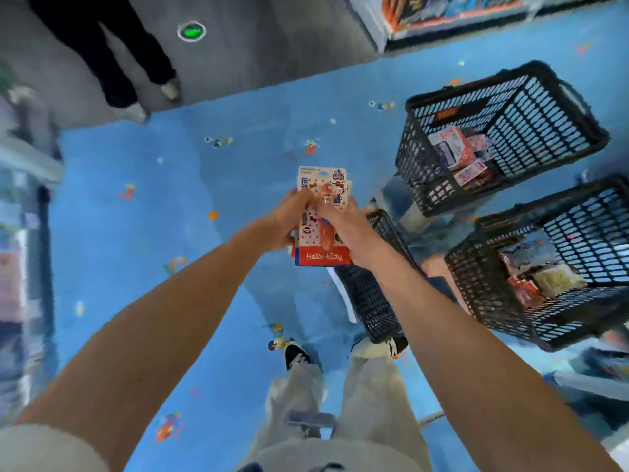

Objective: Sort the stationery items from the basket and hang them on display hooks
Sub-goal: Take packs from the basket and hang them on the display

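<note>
Both my hands hold a small stack of carded stationery packs [323,185], white with red dots and a red "Hello Kitty" band at the bottom, out in front of me over the blue floor. My left hand [289,221] grips the stack's left edge. My right hand [343,226] pinches the front pack from the right, near its clear blister. A black mesh basket [371,301] stands on the floor just under my right forearm; its contents are hidden. No display hooks are in view.
Two more black baskets hold packaged goods at the right, the upper basket [442,97] and the lower basket [476,267]. Another person's legs [112,63] stand at the top left on grey floor. Shelving runs along the left edge [20,233] and top right [442,15].
</note>
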A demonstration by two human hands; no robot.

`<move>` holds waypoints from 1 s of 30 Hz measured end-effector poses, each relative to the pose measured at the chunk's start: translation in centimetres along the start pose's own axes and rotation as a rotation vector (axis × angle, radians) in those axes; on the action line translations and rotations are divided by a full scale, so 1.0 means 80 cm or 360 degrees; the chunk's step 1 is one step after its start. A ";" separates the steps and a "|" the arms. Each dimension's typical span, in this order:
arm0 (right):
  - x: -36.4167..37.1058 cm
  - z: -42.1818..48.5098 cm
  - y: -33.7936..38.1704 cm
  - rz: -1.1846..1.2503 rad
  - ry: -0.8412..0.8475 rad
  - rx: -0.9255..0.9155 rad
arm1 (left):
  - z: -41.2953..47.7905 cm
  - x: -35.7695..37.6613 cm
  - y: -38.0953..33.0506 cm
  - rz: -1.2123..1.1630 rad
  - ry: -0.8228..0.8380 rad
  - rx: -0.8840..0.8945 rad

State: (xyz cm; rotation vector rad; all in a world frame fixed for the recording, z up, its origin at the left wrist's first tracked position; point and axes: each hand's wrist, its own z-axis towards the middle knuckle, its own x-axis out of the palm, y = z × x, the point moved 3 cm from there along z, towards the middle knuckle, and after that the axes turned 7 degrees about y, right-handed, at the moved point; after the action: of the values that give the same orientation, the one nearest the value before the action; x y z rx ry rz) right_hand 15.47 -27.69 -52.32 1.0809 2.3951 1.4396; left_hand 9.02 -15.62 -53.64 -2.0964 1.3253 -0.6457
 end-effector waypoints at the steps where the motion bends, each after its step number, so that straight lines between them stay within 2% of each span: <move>1: 0.033 0.006 0.002 -0.0037 0.0054 -0.0012 | -0.017 -0.032 0.006 -0.0052 -0.0052 0.0004; 9: 0.299 0.033 -0.007 -0.0469 0.0631 0.0032 | -0.176 -0.253 0.084 -0.0487 -0.0434 0.0184; 20: 0.670 0.003 -0.101 -0.1042 0.1478 0.0210 | -0.415 -0.466 0.279 -0.1150 -0.1184 0.0295; 26: 0.886 -0.024 -0.149 -0.1056 0.1863 0.0135 | -0.551 -0.583 0.359 -0.1445 -0.1612 0.0346; 30: 1.028 -0.063 -0.173 -0.1105 0.2154 0.0066 | -0.657 -0.641 0.392 -0.1500 -0.1871 0.0487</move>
State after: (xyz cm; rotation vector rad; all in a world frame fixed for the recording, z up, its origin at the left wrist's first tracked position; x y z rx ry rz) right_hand -53.91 17.75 -42.07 -1.1047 2.9063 2.0696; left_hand -65.93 9.49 -42.20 -2.1124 -0.3983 0.1300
